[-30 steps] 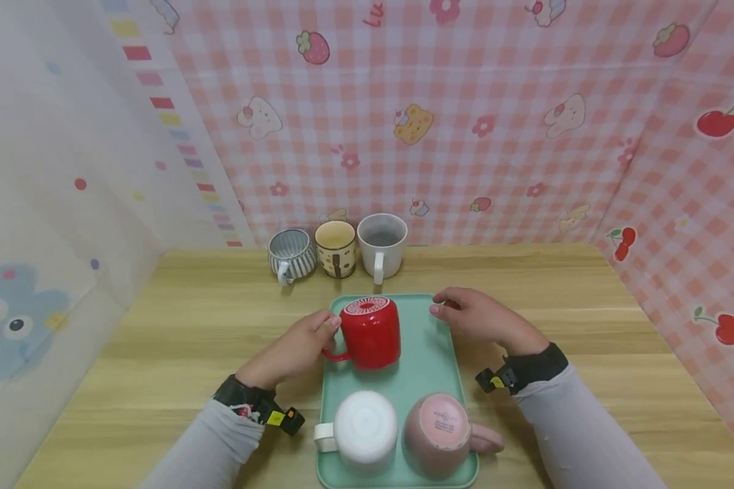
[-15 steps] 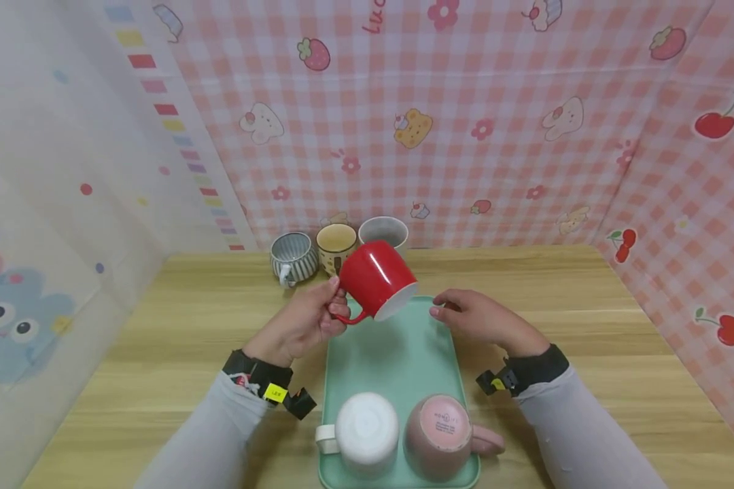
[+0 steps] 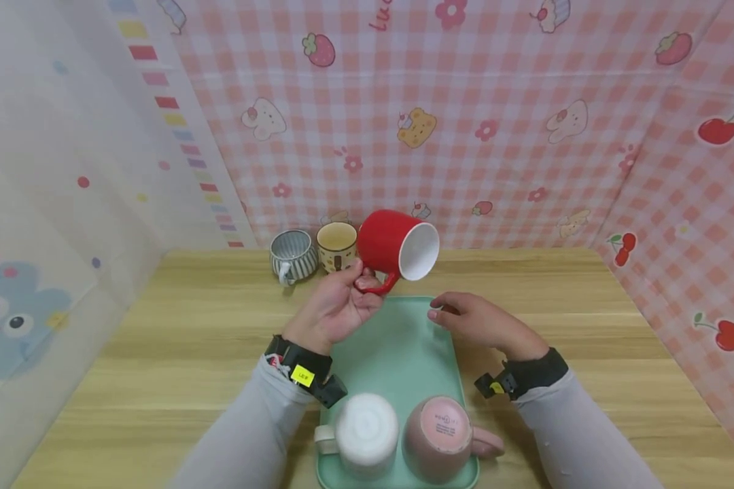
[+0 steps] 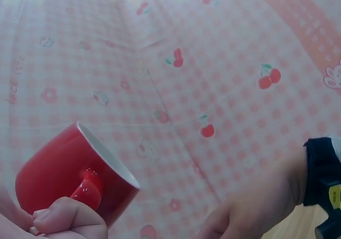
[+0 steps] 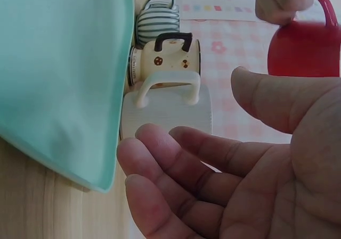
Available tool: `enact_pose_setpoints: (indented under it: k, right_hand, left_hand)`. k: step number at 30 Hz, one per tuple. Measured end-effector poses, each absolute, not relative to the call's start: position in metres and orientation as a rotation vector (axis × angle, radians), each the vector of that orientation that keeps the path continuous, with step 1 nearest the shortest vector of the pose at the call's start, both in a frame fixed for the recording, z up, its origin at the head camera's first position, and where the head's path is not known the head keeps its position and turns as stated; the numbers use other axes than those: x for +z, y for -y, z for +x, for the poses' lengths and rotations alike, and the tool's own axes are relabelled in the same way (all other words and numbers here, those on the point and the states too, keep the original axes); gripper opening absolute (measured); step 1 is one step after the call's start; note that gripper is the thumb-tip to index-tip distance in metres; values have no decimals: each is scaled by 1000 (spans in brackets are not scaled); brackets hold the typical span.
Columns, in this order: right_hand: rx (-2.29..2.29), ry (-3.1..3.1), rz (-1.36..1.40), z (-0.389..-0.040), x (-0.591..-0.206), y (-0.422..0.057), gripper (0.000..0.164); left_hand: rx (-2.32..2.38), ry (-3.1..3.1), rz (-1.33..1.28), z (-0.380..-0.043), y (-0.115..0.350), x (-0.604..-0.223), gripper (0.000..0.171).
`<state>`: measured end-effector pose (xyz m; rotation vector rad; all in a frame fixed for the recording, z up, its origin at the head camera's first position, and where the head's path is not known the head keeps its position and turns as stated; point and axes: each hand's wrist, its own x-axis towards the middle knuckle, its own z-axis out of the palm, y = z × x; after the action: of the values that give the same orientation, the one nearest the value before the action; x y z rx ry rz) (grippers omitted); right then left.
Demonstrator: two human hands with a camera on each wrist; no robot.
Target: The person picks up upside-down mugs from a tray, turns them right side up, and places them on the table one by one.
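My left hand (image 3: 336,305) grips the handle of a red mug (image 3: 382,241) and holds it up over the far end of the green tray (image 3: 397,360). The mug lies tilted on its side, its white inside facing right in the head view. In the left wrist view, curled fingers (image 4: 74,217) wrap the red handle. My right hand (image 3: 486,322) stays at the tray's far right corner with nothing in it; the right wrist view shows its fingers (image 5: 154,159) loosely bent. A white mug (image 3: 367,431) and a pink mug (image 3: 437,435) stand upside down on the tray's near end.
Along the back of the wooden table (image 3: 526,285) stand a striped cup (image 3: 293,257) and a cream patterned cup (image 3: 336,248), both upright. A pale grey mug (image 5: 170,111) beside them is mostly hidden behind the red mug in the head view. A checked cloth (image 3: 440,176) hangs behind.
My left hand has lifted the red mug from the tray, moved it away and to the right, and turned it from upside down onto its side. The right hand has barely moved.
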<state>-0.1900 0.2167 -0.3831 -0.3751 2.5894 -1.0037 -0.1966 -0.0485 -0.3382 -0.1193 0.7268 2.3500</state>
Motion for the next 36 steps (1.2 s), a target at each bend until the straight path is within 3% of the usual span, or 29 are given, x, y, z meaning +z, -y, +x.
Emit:
enact_pose_setpoints:
  k: [25,36]
  right_hand:
    - [-1247,-2471,-757,-155,-343,-199,48]
    - [-1439,-2501,-641,-151,-337,-200,42]
  left_hand:
    - [2317,-659,-70,-185,33,-343,20]
    - [2243,-819,134,-181,29,-345,20]
